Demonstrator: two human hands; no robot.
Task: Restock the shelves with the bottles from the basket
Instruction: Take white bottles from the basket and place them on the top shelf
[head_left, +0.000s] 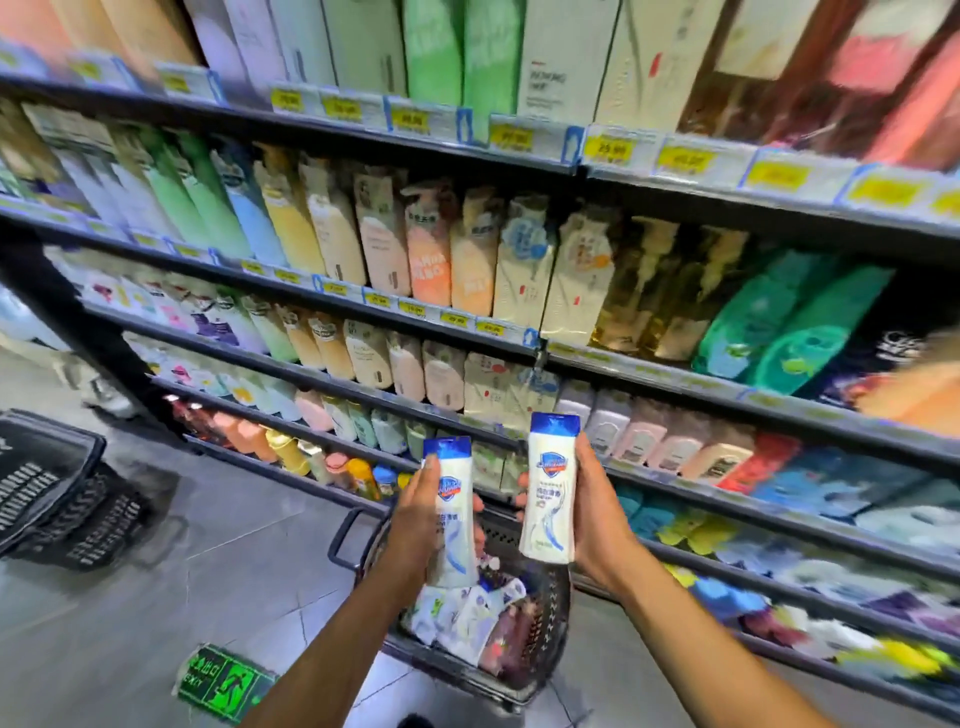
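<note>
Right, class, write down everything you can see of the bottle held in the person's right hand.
The bottle is white and looks like glossy plastic, with a blue cap, a blue shield logo, printed text and a blue-grey swirl. It is capped and upright, leaning slightly. The right hand grips its right side, fingertips showing at its left edge. It is held above the basket, in front of the lower shelves, apart from the other bottle in the left hand.

Left grip (415, 514), right grip (597, 512) bare; forearms (670, 618) bare to frame edge.
</note>
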